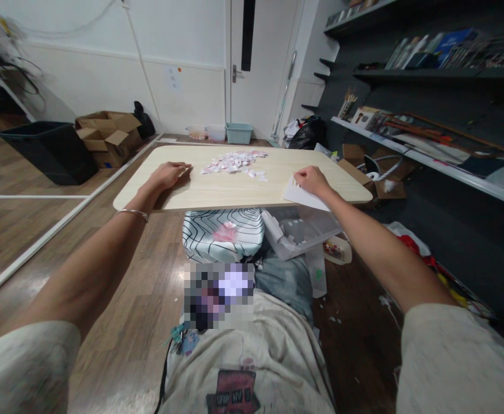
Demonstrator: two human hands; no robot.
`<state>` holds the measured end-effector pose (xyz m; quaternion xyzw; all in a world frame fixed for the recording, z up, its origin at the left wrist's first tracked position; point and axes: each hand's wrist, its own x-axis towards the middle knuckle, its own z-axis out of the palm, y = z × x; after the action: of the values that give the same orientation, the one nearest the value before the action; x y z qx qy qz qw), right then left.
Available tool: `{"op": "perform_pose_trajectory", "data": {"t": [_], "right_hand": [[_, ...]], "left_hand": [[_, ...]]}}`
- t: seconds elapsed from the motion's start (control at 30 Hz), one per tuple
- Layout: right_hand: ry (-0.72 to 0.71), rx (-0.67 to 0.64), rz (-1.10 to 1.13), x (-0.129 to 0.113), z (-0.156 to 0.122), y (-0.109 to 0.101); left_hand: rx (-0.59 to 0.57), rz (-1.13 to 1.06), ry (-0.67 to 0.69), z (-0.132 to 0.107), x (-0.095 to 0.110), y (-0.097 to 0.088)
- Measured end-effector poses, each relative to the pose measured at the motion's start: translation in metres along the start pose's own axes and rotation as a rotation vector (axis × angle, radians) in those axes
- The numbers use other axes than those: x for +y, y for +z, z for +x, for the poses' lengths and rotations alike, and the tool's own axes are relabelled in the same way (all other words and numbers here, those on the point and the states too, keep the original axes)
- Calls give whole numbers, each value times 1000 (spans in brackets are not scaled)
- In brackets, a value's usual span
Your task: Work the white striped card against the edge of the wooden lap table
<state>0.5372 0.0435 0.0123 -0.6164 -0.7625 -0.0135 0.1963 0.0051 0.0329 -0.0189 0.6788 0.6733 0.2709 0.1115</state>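
On the left part of the light wooden tabletop [217, 192], my left hand [171, 174] rests with its fingers stretched out and holds nothing. My right hand [312, 180] lies on the right part, its fingers curled over the top of a white sheet of paper [300, 195] and gripping it near its upper edge. The paper reaches the near edge of the table, and my wrist covers part of it. Between the two hands, toward the far side, sits a loose heap of small torn white and pinkish paper pieces [237, 161].
Below the table are a patterned cushioned seat [200, 236] and a clear plastic bin [290, 236]. A black trash bin [53, 155] and cardboard boxes [109, 135] stand left. Loaded shelves [433, 155] line the right wall. A teal basket [239, 133] sits beyond the table.
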Motion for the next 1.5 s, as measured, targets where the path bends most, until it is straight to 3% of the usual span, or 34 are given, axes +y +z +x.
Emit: {"op": "perform_pose_trajectory", "data": {"t": [0.13, 0.23, 0.5, 0.87, 1.07, 1.5], "right_hand": [[96, 37, -40, -9, -3, -4], [152, 61, -87, -13, 0, -8], [262, 151, -130, -30, 27, -21], [111, 101, -186, -54, 53, -12], [24, 53, -263, -41, 44, -21], [36, -69, -216, 1, 7, -16]], "left_hand": [[7, -48, -81, -2, 6, -1], [12, -66, -61, -4, 10, -2], [8, -77, -80, -11, 18, -5], [18, -92, -92, -10, 18, -6], [24, -104, -85, -11, 17, -5], [23, -131, -93, -8, 13, -4]]}}
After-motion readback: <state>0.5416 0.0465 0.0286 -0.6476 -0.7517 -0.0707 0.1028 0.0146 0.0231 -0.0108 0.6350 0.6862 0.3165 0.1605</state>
